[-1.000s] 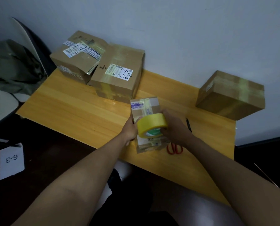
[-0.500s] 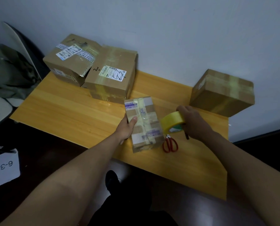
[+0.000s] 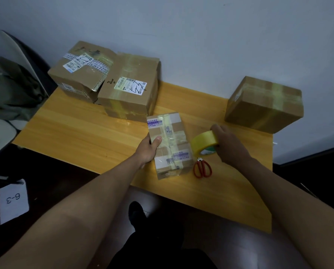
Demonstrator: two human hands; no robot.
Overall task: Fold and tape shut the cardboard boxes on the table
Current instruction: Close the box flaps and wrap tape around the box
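A small taped cardboard box [image 3: 172, 140] with purple labels lies flat on the wooden table [image 3: 84, 136]. My left hand [image 3: 148, 150] grips its left edge, thumb on top. Just right of it, my right hand [image 3: 230, 146] holds a yellow tape roll [image 3: 204, 142] that rests on the table beside the box. Red-handled scissors [image 3: 202, 167] lie right below the roll. Two larger taped boxes [image 3: 80, 72] [image 3: 131, 90] stand at the back left. Another taped box [image 3: 263, 103] sits at the back right, by the wall.
A white wall runs behind the table. At the left is a chair with a dark green cloth [image 3: 8, 88] on it. A white card marked 6-3 [image 3: 12, 200] lies on the dark floor. My legs and a shoe [image 3: 137, 214] show below the table's front edge.
My right hand has carried the tape roll off the top of the small box and set it down to the right, beside the scissors. My left hand keeps its hold on the box.
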